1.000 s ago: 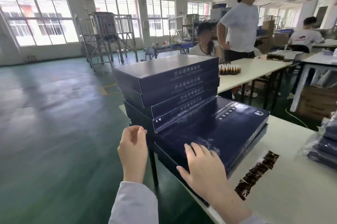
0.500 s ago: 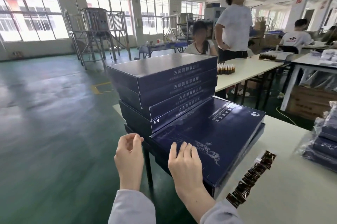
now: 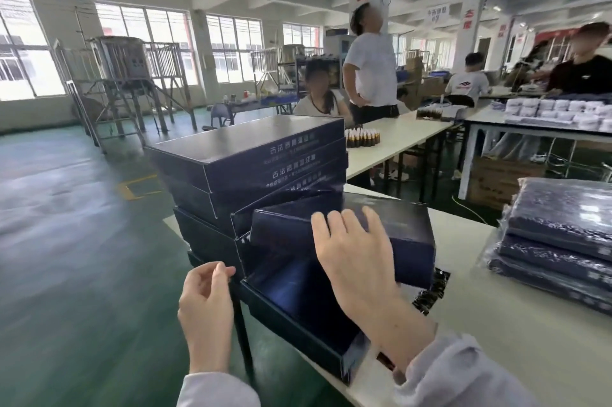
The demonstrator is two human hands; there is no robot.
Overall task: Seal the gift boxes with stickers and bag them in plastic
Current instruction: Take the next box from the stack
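tilted gift box [image 3: 409, 241] under fingers [image 3: 353, 222] of right hand [image 3: 354, 262]

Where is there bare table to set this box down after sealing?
Bare table runs between the sticker strip and the bagged stack, widening toward the near edge. The left end is crowded: the box stack, the tilted box under the right hand, and a lower box beneath it.
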